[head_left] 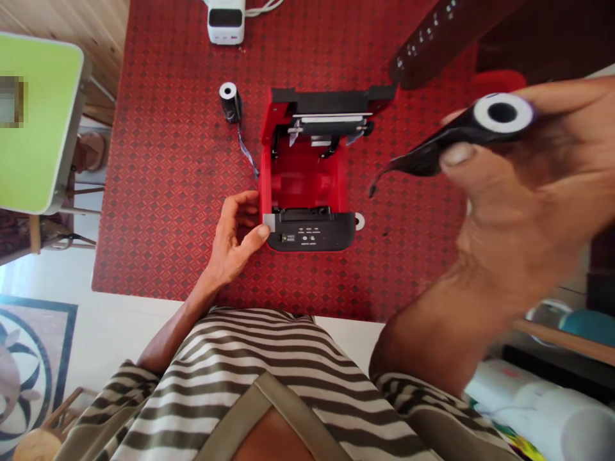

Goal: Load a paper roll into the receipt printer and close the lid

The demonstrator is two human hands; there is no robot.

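Note:
A red and black receipt printer [307, 234] sits on the table with its lid [331, 101] raised and its red paper bay [307, 182] bare. My left hand [235, 237] grips the printer's front left corner, thumb on top and fingers along the side. Up at the right, close to the camera, my right hand [519, 173] is closed around a paper roll [503, 114] in black wrapping. The wrapping's twisted tail points left, and the roll's white end with its dark core faces up. A second black-wrapped paper roll [231, 105] stands left of the lid.
The table has a red patterned cover [168, 192]. At the back stand a white device [225, 22] with a cable and a dark bottle-like cylinder [432, 41]. A white ring-shaped end [359, 221] shows beside the printer's right side. A green-topped stool [38, 147] is at left.

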